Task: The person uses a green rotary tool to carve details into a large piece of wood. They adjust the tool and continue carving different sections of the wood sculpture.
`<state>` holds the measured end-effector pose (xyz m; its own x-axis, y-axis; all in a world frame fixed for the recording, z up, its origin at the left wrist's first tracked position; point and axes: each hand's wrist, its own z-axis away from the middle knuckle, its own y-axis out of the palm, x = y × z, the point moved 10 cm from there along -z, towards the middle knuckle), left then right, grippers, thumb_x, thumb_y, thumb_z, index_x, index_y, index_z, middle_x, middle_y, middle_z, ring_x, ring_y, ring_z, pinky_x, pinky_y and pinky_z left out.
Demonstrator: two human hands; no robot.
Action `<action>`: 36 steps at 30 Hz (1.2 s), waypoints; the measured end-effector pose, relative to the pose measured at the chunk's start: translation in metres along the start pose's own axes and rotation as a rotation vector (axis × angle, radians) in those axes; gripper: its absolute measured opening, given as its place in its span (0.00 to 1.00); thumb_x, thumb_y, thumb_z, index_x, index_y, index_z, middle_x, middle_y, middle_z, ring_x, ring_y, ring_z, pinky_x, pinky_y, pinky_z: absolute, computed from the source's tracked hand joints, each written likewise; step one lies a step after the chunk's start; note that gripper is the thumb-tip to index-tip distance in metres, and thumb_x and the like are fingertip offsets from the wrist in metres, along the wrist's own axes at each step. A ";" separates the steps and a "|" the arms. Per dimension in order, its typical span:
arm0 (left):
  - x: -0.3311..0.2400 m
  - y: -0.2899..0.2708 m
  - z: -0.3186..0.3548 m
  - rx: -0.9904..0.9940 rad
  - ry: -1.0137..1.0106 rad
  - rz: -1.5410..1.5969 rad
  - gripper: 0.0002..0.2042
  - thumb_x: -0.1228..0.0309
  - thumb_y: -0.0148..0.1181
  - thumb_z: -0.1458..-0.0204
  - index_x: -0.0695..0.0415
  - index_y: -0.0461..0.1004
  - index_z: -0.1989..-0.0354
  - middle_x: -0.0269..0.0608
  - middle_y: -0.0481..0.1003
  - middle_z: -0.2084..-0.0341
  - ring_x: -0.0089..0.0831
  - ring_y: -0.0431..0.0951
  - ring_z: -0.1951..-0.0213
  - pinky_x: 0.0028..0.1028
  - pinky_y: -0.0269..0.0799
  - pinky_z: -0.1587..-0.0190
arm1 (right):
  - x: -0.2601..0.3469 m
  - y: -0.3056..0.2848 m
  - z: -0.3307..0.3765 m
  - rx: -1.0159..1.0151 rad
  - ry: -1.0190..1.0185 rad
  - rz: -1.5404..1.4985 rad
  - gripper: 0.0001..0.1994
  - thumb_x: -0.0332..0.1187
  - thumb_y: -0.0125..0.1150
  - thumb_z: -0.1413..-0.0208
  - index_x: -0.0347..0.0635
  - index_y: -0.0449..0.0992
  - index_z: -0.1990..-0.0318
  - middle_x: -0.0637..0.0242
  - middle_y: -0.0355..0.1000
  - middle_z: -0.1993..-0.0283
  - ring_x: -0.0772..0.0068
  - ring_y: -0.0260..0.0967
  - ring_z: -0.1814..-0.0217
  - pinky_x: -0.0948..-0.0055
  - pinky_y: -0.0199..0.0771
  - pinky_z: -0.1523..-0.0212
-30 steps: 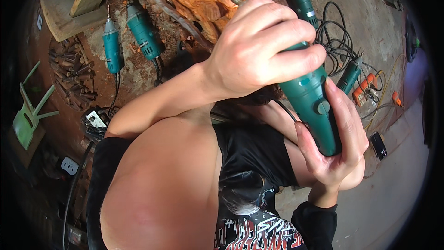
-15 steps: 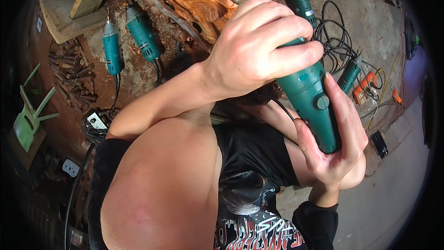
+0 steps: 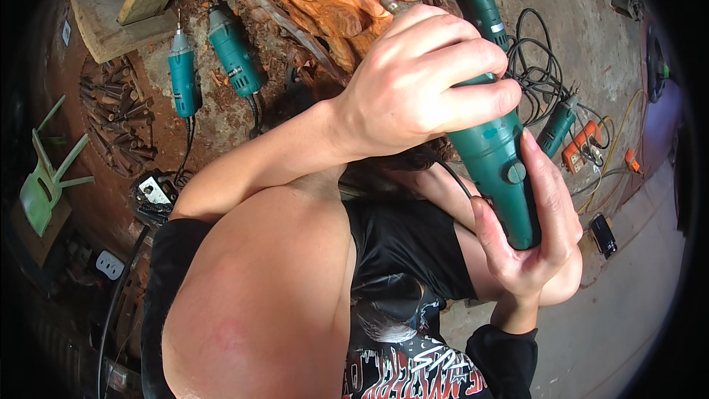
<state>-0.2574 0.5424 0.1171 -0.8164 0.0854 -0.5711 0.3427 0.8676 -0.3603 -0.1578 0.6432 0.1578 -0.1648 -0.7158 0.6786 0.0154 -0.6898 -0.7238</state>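
A green die grinder (image 3: 491,155) is held slantwise before me, its metal collet pointing up and left at the carved wood. My left hand (image 3: 425,77) wraps round its front part, knuckles up, covering most of the neck. At the rear end, my right hand (image 3: 543,225) cradles the housing, with the thumb on one side and the fingers along the other. A thin black cord runs beside the right thumb. Just beyond the collet lies the reddish-brown carved wood (image 3: 332,0); whether the tip touches it I cannot tell.
Two green grinders (image 3: 182,77) (image 3: 235,59) lie to the left, beside a heap of carving bits (image 3: 114,118). Another grinder (image 3: 480,4), coiled black cable (image 3: 535,66), a smaller green tool (image 3: 559,124) and an orange power strip (image 3: 582,146) are at the right. A green chair (image 3: 43,185) stands far left.
The view has shifted slightly, so surroundings sit a little lower. Both hands keep the same grip on the die grinder, which shows little other movement.
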 end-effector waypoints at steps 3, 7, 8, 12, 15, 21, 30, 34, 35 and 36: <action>0.003 0.001 0.001 0.016 -0.006 0.023 0.13 0.67 0.66 0.63 0.56 0.84 0.66 0.40 0.80 0.69 0.38 0.80 0.67 0.34 0.74 0.64 | 0.000 0.002 0.000 -0.027 -0.011 -0.005 0.34 0.27 0.75 0.54 0.23 0.73 0.37 0.39 0.76 0.40 0.45 0.78 0.41 0.57 0.76 0.40; -0.006 -0.002 0.000 0.024 0.024 0.012 0.14 0.68 0.68 0.63 0.56 0.83 0.64 0.40 0.80 0.68 0.39 0.81 0.66 0.35 0.75 0.63 | 0.004 0.001 0.009 -0.036 -0.004 0.022 0.34 0.28 0.75 0.53 0.25 0.73 0.37 0.39 0.77 0.41 0.45 0.79 0.42 0.57 0.78 0.41; -0.008 0.001 0.003 0.057 0.011 -0.003 0.14 0.70 0.69 0.63 0.56 0.83 0.63 0.41 0.80 0.67 0.40 0.81 0.65 0.37 0.77 0.61 | 0.003 -0.001 0.009 -0.112 -0.057 -0.020 0.33 0.27 0.77 0.54 0.36 0.76 0.36 0.43 0.78 0.47 0.44 0.81 0.50 0.59 0.84 0.51; -0.014 0.003 -0.003 0.223 -0.007 -0.012 0.18 0.70 0.64 0.58 0.59 0.81 0.55 0.44 0.78 0.57 0.43 0.80 0.54 0.43 0.77 0.51 | 0.003 -0.013 0.009 -0.119 -0.046 -0.053 0.33 0.35 0.79 0.55 0.46 0.78 0.36 0.47 0.80 0.50 0.48 0.83 0.55 0.59 0.87 0.57; -0.023 0.021 -0.010 0.263 0.073 -0.026 0.17 0.70 0.64 0.56 0.57 0.82 0.55 0.41 0.79 0.59 0.40 0.80 0.57 0.39 0.77 0.54 | -0.018 -0.017 0.024 -0.204 -0.095 -0.094 0.31 0.38 0.79 0.53 0.49 0.80 0.38 0.51 0.81 0.50 0.52 0.84 0.55 0.62 0.87 0.56; -0.041 0.006 -0.002 0.250 0.242 -0.141 0.14 0.69 0.64 0.55 0.53 0.82 0.57 0.38 0.79 0.60 0.36 0.80 0.58 0.36 0.77 0.56 | 0.012 -0.020 0.021 -0.009 0.033 -0.408 0.30 0.39 0.74 0.45 0.32 0.74 0.38 0.52 0.79 0.45 0.57 0.80 0.47 0.61 0.80 0.44; -0.038 -0.001 0.007 0.116 0.246 -0.029 0.14 0.70 0.67 0.54 0.56 0.82 0.57 0.42 0.79 0.60 0.41 0.80 0.59 0.40 0.78 0.56 | 0.015 -0.002 0.039 -0.250 -0.105 -0.008 0.28 0.32 0.78 0.51 0.43 0.80 0.39 0.46 0.78 0.42 0.45 0.82 0.48 0.59 0.85 0.50; -0.033 -0.009 0.005 0.072 0.177 -0.017 0.13 0.72 0.68 0.55 0.56 0.83 0.59 0.40 0.79 0.61 0.39 0.80 0.60 0.37 0.76 0.58 | 0.022 -0.003 0.030 -0.222 -0.102 0.016 0.29 0.30 0.78 0.53 0.45 0.80 0.39 0.47 0.79 0.43 0.47 0.83 0.49 0.60 0.85 0.53; -0.032 -0.009 0.003 0.056 0.171 -0.021 0.13 0.71 0.68 0.56 0.56 0.83 0.59 0.40 0.79 0.62 0.38 0.80 0.61 0.36 0.76 0.59 | 0.022 -0.005 0.026 -0.214 -0.100 0.023 0.29 0.30 0.78 0.53 0.45 0.81 0.39 0.48 0.79 0.43 0.47 0.83 0.49 0.60 0.85 0.53; -0.029 -0.009 0.002 0.050 0.152 -0.024 0.13 0.71 0.68 0.56 0.56 0.83 0.60 0.40 0.78 0.62 0.38 0.79 0.61 0.36 0.75 0.59 | 0.023 -0.006 0.023 -0.213 -0.100 0.021 0.29 0.30 0.77 0.53 0.45 0.81 0.39 0.48 0.79 0.44 0.47 0.83 0.50 0.61 0.85 0.54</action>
<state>-0.2356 0.5309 0.1356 -0.8843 0.1410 -0.4451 0.3415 0.8453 -0.4108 -0.1387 0.6280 0.1809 -0.0678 -0.7444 0.6643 -0.1927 -0.6435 -0.7408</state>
